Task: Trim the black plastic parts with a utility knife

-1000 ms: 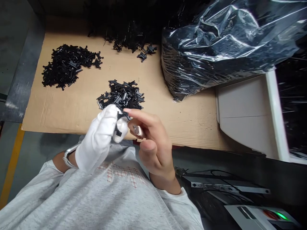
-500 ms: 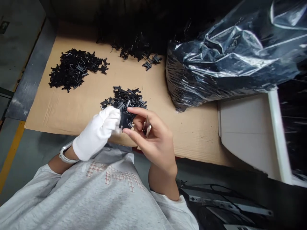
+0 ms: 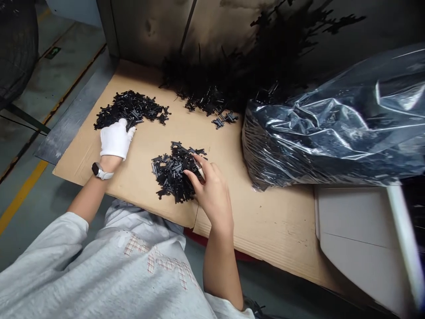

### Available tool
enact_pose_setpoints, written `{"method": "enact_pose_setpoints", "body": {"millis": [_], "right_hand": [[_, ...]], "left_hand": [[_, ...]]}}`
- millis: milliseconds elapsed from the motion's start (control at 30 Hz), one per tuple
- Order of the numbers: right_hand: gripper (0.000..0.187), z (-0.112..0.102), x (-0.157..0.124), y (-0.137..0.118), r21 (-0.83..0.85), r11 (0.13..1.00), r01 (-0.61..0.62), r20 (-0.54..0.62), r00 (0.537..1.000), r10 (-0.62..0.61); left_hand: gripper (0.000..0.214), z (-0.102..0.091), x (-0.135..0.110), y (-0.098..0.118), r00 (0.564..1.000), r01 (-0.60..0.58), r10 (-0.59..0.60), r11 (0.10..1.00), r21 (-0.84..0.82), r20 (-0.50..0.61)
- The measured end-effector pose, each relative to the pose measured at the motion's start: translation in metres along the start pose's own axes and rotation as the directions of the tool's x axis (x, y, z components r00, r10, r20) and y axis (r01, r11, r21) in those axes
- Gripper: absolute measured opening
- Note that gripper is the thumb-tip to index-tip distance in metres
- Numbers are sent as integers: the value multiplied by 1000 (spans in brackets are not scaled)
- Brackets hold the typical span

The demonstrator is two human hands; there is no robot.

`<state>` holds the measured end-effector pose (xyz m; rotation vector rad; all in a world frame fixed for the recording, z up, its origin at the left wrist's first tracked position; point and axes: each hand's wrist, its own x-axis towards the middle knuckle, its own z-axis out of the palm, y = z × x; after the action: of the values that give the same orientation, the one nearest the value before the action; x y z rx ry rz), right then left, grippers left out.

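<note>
My left hand [image 3: 116,139] wears a white glove and a wristwatch, and its fingertips rest at the near edge of a pile of black plastic parts [image 3: 129,110]. Nothing shows in it. My bare right hand [image 3: 209,190] lies curled on a second pile of the same parts [image 3: 172,173], its fingers among the pieces. A small silvery piece [image 3: 199,170] sits within those fingers, partly hidden. Both piles lie on a cardboard sheet [image 3: 149,199].
A heap of black parts [image 3: 206,95] spreads along the back of the cardboard against a dark metal panel [image 3: 152,26]. A bulging clear plastic bag of black parts [image 3: 332,128] stands to the right, beside a white panel [image 3: 358,226]. Yellow floor lines run at the left.
The view has tilted up. My left hand no longer holds the black part and has moved left to the far pile. My right hand has dropped onto the middle pile.
</note>
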<state>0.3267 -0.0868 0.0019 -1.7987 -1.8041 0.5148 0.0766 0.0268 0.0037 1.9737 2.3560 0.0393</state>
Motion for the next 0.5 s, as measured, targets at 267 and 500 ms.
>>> {"method": "enact_pose_setpoints", "body": {"millis": [267,500], "right_hand": [[48,-6,-9,3,79,997,-4,-44,999,8],[46,-17,-18,1,160,987,-22,-96,995,38]], "left_hand": [[34,-2,27,-4,998,17,-9,993,-119,69],[25,-9,31,-16,1000,14,-12,974,-228,10]]}}
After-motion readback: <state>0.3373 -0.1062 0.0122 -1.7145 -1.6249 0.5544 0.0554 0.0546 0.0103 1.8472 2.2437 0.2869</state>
